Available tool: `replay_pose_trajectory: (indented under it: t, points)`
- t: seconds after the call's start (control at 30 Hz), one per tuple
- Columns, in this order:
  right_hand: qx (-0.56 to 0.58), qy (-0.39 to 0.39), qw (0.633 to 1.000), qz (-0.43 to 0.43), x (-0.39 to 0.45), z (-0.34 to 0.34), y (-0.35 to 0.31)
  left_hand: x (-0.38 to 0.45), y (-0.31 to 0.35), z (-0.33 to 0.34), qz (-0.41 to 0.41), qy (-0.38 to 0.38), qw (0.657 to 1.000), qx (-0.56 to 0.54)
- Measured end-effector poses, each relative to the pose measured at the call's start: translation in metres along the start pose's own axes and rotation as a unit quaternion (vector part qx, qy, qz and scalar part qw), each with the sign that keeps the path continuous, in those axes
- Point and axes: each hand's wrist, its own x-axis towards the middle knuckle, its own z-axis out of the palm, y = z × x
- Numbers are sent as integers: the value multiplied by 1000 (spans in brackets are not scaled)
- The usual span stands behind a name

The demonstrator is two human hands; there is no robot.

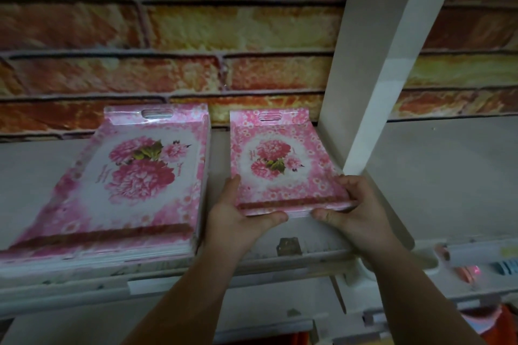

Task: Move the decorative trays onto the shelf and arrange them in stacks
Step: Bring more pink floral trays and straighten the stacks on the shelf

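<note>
A brick-patterned wall (173,36) in red, orange and yellow is seen across the far side of the view. In front of it a pale shelf (437,176) runs from left to right, and a white upright panel (372,73) rises from the shelf right of centre, dividing it into two bays.

In the left bay, a stack of large trays (117,190) is laid flat on the shelf, pink with big flowers printed on a white middle and a handle slot at the far end; several tray edges are seen layered at its near end, which reaches the shelf's front edge.

Just beside it on the right, between the large stack and the upright panel, a stack of small trays (280,165) is set on the shelf, with the same pink flower print and a handle slot at its far end. Its far end lies close to the wall.

The near end of the small stack is gripped from both sides. The left hand (238,218) is curled round the near left corner, with the thumb pressed along the front edge and the fingers laid on the left side. The right hand (353,213) is curled round the near right corner, the thumb against the front edge and the fingers over the rim.

At the far right, below the shelf edge, small coloured items (476,269) are seen blurred; what they are cannot be told.
</note>
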Motion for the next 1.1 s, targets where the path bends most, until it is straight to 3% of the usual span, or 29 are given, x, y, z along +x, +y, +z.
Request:
replay_pose_trajectory:
  t: [0.2,0.37,0.63,1.1]
  points:
    - [-4,21,1000,-13,-2,2,2,-4,-3,0,-1,12,1000,7]
    - [11,-9,1000,4,1,-2,-3,0,-2,5,-28,23,999,-23]
    - [-67,72,995,2,-20,8,-10,-9,4,-3,-24,14,1000,-8]
    - [-119,111,986,18,-32,19,-25,-16,13,-5,-10,47,998,40]
